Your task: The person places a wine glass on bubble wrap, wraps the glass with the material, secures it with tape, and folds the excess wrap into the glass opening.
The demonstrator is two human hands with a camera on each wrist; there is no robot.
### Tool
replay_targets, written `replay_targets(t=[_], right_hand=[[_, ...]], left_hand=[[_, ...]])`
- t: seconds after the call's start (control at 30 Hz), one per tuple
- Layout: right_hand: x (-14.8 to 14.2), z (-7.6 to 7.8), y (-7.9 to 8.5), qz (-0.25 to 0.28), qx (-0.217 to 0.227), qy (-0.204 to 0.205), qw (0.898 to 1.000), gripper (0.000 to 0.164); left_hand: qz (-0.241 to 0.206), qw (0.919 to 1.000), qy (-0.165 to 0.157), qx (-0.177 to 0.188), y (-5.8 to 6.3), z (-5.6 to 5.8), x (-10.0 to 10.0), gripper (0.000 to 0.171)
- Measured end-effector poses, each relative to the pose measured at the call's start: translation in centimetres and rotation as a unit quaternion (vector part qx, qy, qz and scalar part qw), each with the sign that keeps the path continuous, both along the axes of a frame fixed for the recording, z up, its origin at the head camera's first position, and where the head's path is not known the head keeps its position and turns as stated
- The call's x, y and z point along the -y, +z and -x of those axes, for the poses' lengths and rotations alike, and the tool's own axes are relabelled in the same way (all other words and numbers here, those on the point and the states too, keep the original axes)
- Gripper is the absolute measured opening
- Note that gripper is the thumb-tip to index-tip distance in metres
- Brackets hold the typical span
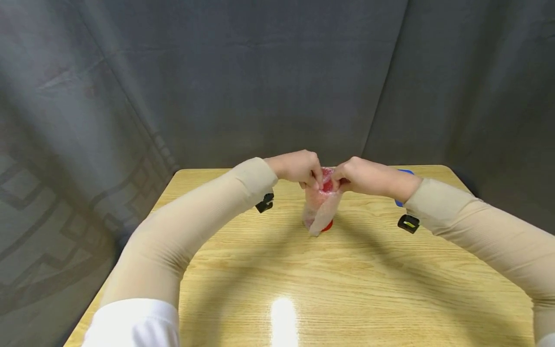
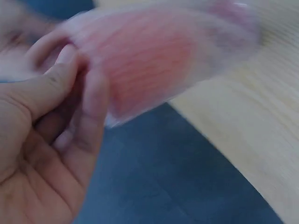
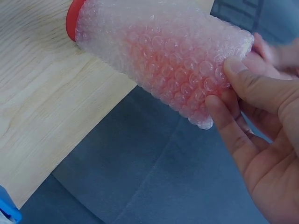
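A red object wrapped in bubble wrap (image 1: 320, 212) stands upright at the table's far side. Through the clear bubbles in the right wrist view its red colour shows, and a red round rim (image 3: 73, 21) sticks out at the end by the table. My left hand (image 1: 301, 168) pinches the upper edge of the bubble wrap between thumb and fingers. Opposite it, my right hand (image 1: 368, 176) pinches the same upper edge from the right. Between the two hands the top of the wrap gapes, with red inside. The left wrist view is blurred.
The wooden table (image 1: 277, 270) reaches to a grey curtain (image 1: 277, 86) behind it. A blue-edged item (image 1: 405, 171) lies at the back right, partly hidden behind my right wrist; its blue corner (image 3: 9, 205) also shows in the right wrist view.
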State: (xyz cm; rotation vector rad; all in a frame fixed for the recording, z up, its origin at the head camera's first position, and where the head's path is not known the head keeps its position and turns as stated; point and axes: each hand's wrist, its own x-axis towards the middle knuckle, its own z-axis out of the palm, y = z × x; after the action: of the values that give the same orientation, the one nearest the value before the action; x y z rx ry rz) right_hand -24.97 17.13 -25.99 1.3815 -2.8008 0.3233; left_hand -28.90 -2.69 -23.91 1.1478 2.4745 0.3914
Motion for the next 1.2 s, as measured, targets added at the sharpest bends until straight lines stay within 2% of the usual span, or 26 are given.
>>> replay_targets(t=[0.07,0.1,0.17,0.23,0.3,0.37,0.43,0.47,0.57,0.67,0.77,0.87,0.93,1.0,1.13,1.2], right_hand=[[-0.1,0.1,0.0,0.003,0.001,-0.001,1.000,0.013],[-0.1,0.1,0.0,0.005,0.002,-0.002,1.000,0.013],[-0.2,0.1,-0.1,0.007,0.002,-0.006,1.000,0.014],[-0.2,0.1,-0.1,0.008,0.002,-0.007,1.000,0.016],[-0.2,0.0,0.0,0.008,0.003,-0.008,1.000,0.016],[-0.3,0.0,0.0,0.007,0.004,-0.009,1.000,0.016],[-0.3,0.0,0.0,0.008,0.004,-0.010,1.000,0.015],[-0.3,0.0,0.0,0.008,0.008,-0.010,1.000,0.015],[-0.3,0.3,0.6,-0.010,0.043,-0.017,0.999,0.011],[-0.1,1.0,2.1,-0.039,0.120,-0.045,0.991,0.002],[0.2,2.1,3.7,-0.035,0.183,-0.097,0.978,0.008],[0.7,3.4,4.5,0.003,0.202,-0.158,0.967,0.013],[1.0,4.1,4.5,0.007,0.208,-0.196,0.958,0.017],[1.4,4.8,4.2,-0.012,0.228,-0.226,0.947,0.017],[2.1,5.7,3.2,-0.050,0.300,-0.252,0.919,0.014],[2.4,6.0,2.8,-0.050,0.319,-0.257,0.911,0.008]], left_hand=[[-0.038,0.9969,0.065,0.022,0.5,0.2,0.2,0.009],[-0.054,0.9926,0.105,0.029,0.8,0.3,0.3,0.008],[-0.077,0.9784,0.184,0.055,0.9,0.4,0.5,0.008],[-0.085,0.9609,0.244,0.100,0.6,0.5,0.5,0.009],[-0.089,0.9414,0.283,0.161,0.1,0.5,0.3,0.011],[-0.102,0.9213,0.304,0.220,-0.5,0.6,0.0,0.010],[-0.110,0.9079,0.313,0.256,-0.9,0.5,-0.2,0.010],[-0.113,0.9046,0.314,0.265,-1.0,0.5,-0.4,0.010],[-0.119,0.9037,0.313,0.267,-1.2,0.3,-0.6,0.010],[-0.113,0.9112,0.308,0.249,-1.1,0.1,-0.7,0.011],[-0.105,0.9188,0.304,0.228,-1.2,0.1,-0.7,0.012],[-0.103,0.9225,0.302,0.217,-1.3,0.1,-0.7,0.013],[-0.102,0.9244,0.300,0.212,-1.4,0.2,-0.7,0.014],[-0.102,0.9250,0.300,0.210,-1.5,0.2,-0.7,0.014],[-0.100,0.9270,0.300,0.201,-1.5,0.2,-0.7,0.014],[-0.097,0.9291,0.299,0.194,-1.4,0.2,-0.7,0.014]])
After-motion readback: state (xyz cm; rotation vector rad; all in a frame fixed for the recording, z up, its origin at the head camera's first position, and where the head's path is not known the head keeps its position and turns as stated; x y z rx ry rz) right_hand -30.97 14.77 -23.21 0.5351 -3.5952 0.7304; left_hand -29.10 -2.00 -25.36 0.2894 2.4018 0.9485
